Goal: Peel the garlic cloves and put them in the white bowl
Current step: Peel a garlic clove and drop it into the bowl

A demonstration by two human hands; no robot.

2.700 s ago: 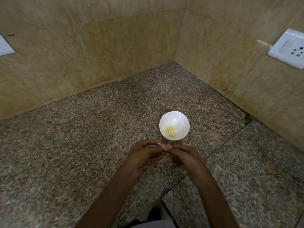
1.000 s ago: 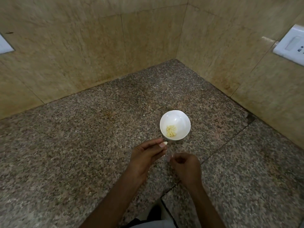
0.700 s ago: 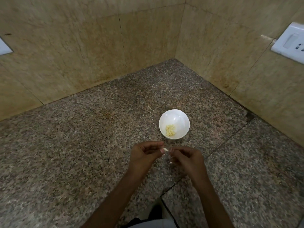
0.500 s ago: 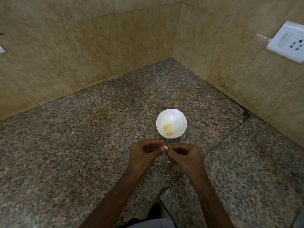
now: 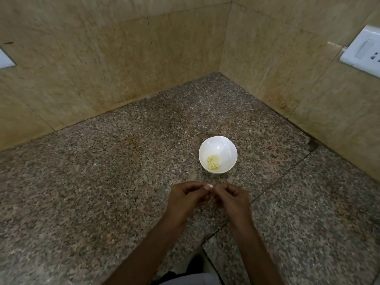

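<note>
Two bare forearms reach over a speckled granite counter (image 5: 102, 192), where the left hand (image 5: 186, 199) and right hand (image 5: 231, 199) meet fingertip to fingertip, fingers curled, both pinching a single pale garlic clove (image 5: 210, 186) between them just above the stone. Just beyond the hands, the white bowl (image 5: 225, 147) stands on the counter with a small heap of peeled cloves (image 5: 213, 162) inside. Beige stone walls (image 5: 174, 48) close the corner behind; a white socket plate (image 5: 362, 52) sits on the right wall.

garlic clove (image 5: 210, 185) mostly hidden between fingertips (image 5: 205, 188)
</note>
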